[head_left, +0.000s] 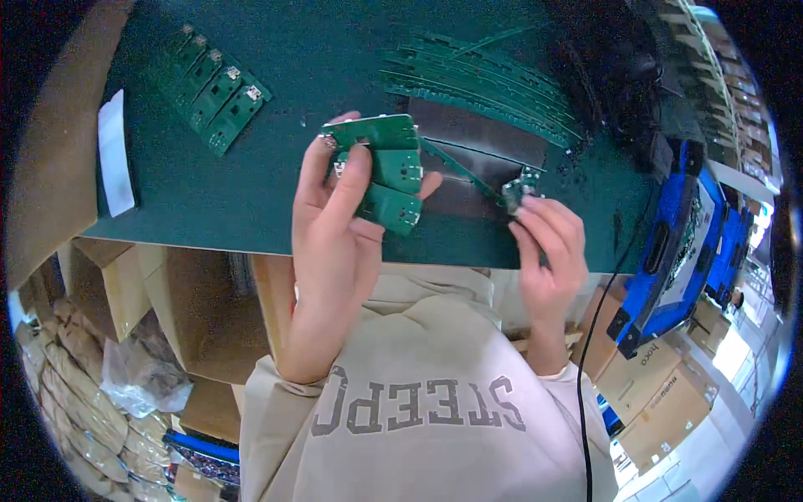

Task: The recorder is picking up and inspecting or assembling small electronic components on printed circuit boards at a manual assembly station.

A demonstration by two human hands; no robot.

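My left hand (335,197) is closed around several green circuit boards (391,169), fanned out, with its thumb pressed on their faces. Small metal connectors show along their edges. On the right, my right hand (550,238) pinches a small green circuit board piece (520,186) between thumb and fingertips, low over the table. A thin green strip (456,163) slants from the boards in my left hand toward that piece; whether it is joined to it, I cannot tell. Behind both hands lies a dark metal plate (489,144) with a long slot.
Many narrow green offcut strips (477,71) are heaped at the back of the green table (335,50). A panel of joined boards (219,96) and a white tray-like piece (115,155) lie left. Blue crates (661,251), a black cable (595,335) and cardboard boxes (205,309) surround the table.
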